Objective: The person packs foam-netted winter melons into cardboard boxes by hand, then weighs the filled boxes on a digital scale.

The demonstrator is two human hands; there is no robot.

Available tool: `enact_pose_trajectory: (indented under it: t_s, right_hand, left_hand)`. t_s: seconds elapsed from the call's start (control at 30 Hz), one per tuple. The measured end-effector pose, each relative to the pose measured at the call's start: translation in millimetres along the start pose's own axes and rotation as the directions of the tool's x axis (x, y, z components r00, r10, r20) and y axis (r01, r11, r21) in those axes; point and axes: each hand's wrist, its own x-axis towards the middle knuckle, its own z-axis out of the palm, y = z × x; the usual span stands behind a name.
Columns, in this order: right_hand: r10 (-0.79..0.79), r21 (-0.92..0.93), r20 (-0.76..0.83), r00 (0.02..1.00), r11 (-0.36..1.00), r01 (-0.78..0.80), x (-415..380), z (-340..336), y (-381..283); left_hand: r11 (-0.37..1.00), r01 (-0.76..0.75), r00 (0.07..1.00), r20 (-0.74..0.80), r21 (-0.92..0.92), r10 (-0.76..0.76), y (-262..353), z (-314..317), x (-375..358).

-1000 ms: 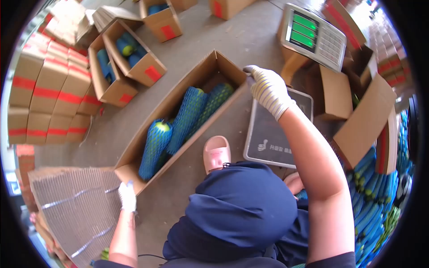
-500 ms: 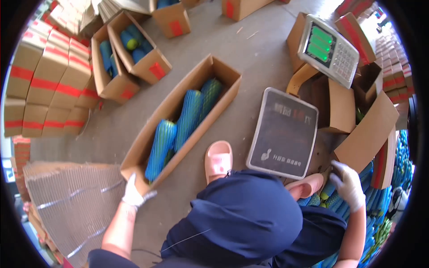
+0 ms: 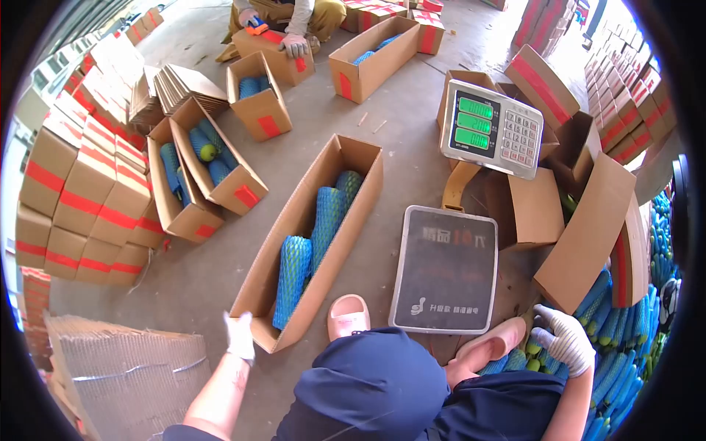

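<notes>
My left hand (image 3: 240, 338), in a white glove, grips the near left corner of a long open cardboard box (image 3: 318, 294). Inside the box lie several long green vegetables in blue foam netting (image 3: 293, 279), lined up end to end. My right hand (image 3: 566, 342), also gloved, is empty, its fingers apart and loosely bent. It hovers beside my right knee, over a heap of netted vegetables (image 3: 610, 375). Between the long box and the heap, a platform scale (image 3: 445, 272) stands on the floor, its plate bare and its display (image 3: 473, 121) lit green.
Partly filled boxes (image 3: 220, 173) stand at left before stacked, red-taped cartons (image 3: 81, 191). Flattened cardboard (image 3: 136, 375) lies at near left. Loose open boxes (image 3: 588, 235) lean right of the scale. At the back, a co-worker's gloved hand (image 3: 294, 46) rests on a carton (image 3: 276, 59).
The view has tipped upward, bringing the co-worker into sight. The long box, with my left hand still on its corner, appears turned slightly and closer to the scale. My right hand stays empty.
</notes>
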Motion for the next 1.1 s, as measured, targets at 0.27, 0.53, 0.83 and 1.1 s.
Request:
enact_pose_trajectory:
  t_s: [0.27,0.53,0.83,1.1]
  right_hand:
    - [-0.009,0.035,-0.013,1.0,0.999,0.01,6,6,-7]
    - [0.102,0.086,0.051,0.994,0.991,-0.106,-7,2,0]
    - [0.035,0.036,0.055,0.998,0.999,-0.037,-10,9,10]
    - [0.02,0.139,0.032,0.999,0.99,-0.025,-20,7,11]
  left_hand:
    - [0.55,-0.6,0.79,0.541,0.581,0.29,154,97,38]
    - [0.515,-0.417,0.9,0.262,0.749,0.347,102,50,53]
    - [0.632,-0.215,0.966,0.066,0.744,0.251,26,-40,1]
    - [0.695,-0.145,0.948,-0.103,0.704,0.302,-32,-110,-42]
